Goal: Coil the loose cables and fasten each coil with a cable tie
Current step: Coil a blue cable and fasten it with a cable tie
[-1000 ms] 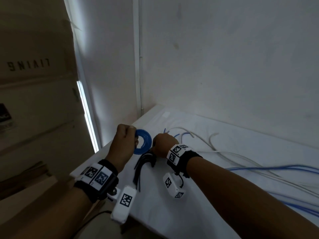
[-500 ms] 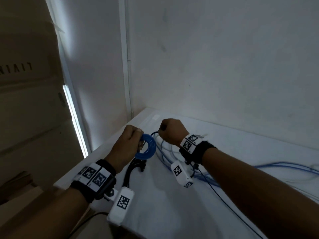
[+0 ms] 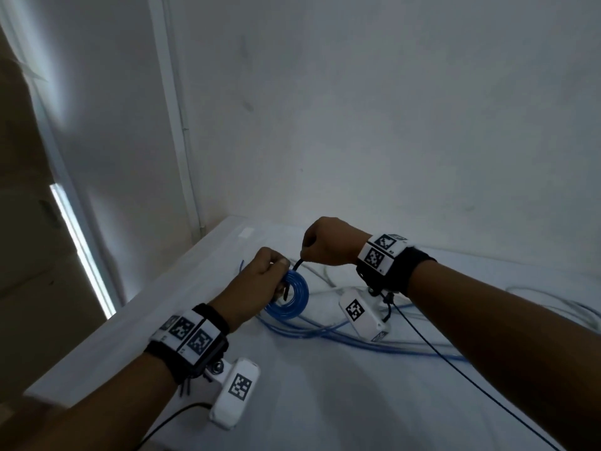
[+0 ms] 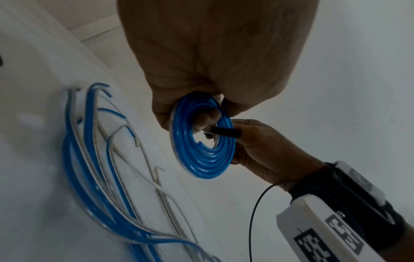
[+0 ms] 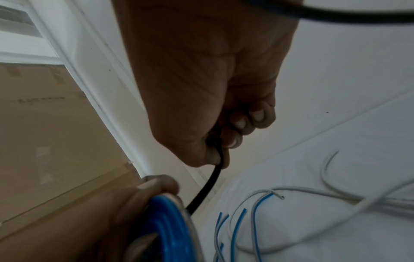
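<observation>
The left hand (image 3: 260,278) pinches the blue coil (image 3: 287,297), held upright above the table (image 3: 325,402). At one o'clock of it, the right hand (image 3: 325,242) grips the black cable tie (image 3: 297,265), fingers curled tight. The fastening step seems under way; next, the tie likely needs pulling snug. Loose cables (image 3: 357,340) lie beyond.

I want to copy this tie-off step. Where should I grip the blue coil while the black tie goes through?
Probably pinch the blue coil at its upper rim from the left, as the left hand does. That clamps the turns flat and leaves the centre hole open for the black tie in the right hand.
</observation>
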